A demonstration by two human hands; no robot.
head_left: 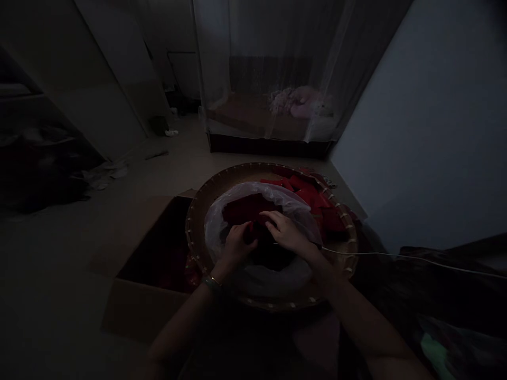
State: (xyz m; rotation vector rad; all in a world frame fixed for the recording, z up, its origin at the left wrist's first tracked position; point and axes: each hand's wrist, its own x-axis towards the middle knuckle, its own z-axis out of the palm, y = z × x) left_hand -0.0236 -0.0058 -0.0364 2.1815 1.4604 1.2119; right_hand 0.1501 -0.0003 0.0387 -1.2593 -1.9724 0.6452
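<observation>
The room is very dim. A round woven tray lies on the floor before me. On it sits an open clear plastic bag holding red pieces. More red pieces are piled on the tray's far right. My left hand and my right hand are both inside the bag's mouth, fingers curled and pinching a red piece between them. A bangle sits on my left wrist.
An open cardboard box with red items inside stands left of the tray. A thin white cord runs right from the tray. A bed under a mosquito net stands beyond. A wall rises on the right, clutter lies at far left.
</observation>
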